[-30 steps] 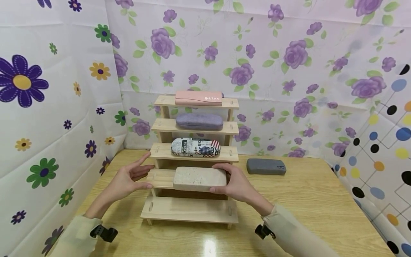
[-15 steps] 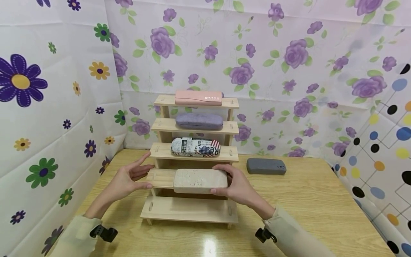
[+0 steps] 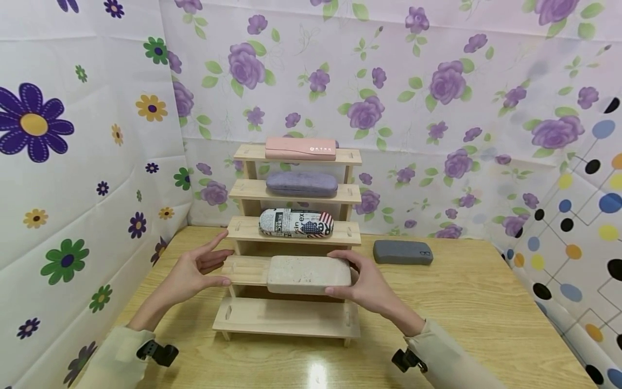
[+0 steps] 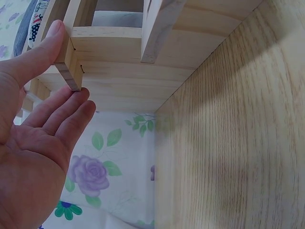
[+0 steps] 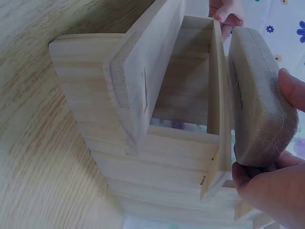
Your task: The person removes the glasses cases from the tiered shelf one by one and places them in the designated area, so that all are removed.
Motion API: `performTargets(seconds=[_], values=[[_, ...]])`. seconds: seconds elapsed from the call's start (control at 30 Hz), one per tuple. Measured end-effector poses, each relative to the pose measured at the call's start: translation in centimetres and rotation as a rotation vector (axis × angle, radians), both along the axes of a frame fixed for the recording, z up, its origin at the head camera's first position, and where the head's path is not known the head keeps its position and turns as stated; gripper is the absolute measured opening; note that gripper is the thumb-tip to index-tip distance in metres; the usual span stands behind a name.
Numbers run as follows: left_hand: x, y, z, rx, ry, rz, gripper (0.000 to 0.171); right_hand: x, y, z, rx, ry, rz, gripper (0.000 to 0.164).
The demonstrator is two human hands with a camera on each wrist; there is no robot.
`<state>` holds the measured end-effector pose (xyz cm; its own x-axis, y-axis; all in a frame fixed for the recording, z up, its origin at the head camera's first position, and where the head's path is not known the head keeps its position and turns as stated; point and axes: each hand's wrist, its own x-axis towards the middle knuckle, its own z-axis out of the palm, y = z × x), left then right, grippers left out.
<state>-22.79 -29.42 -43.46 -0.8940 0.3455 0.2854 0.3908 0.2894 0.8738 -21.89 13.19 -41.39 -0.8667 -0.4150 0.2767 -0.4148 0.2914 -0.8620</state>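
Observation:
In the head view my right hand [image 3: 363,282] pinches the right end of a cream glasses case [image 3: 309,274] at the second-lowest step of a wooden tiered rack [image 3: 286,319]. The right wrist view shows the thumb and fingers on either side of the case [image 5: 259,95], with a narrow gap between case and step. My left hand [image 3: 190,270] holds the left end of that step, thumb in front and fingers behind. In the left wrist view the thumb and fingertips of the left hand [image 4: 43,124] meet the end of the board [image 4: 70,67].
Higher steps bear a newspaper-print glasses case [image 3: 296,223], a purple case [image 3: 302,184] and a pink case [image 3: 300,148]. A dark grey case [image 3: 402,252] lies on the wooden table [image 3: 447,313], right of the rack. Patterned cloth [image 3: 301,75] hangs behind and at both sides.
My right hand and the cream glasses case have shifted slightly to the right, and the case sits a little lower in the view. My left hand and the rack have stayed put.

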Motion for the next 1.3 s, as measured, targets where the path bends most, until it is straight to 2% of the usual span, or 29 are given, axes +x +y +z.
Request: performTargets(seconds=[0.3,0.5,0.73,1.3], values=[[0.0,0.0,0.1,0.007,0.001,-0.007,0.110,0.7,1.6,0.7,0.011,0.008,0.008,0.064],[-0.1,-0.1,-0.1,0.001,0.001,-0.009,0.109,1.3,2.5,1.3,-0.019,-0.001,0.019,0.065],[-0.1,-0.1,0.0,-0.001,-0.007,-0.005,0.110,1.4,4.1,1.8,-0.015,0.041,0.036,0.066],[0.0,-0.1,0.1,-0.006,0.002,-0.007,0.109,1.3,8.7,1.4,-0.009,0.053,0.033,0.064]])
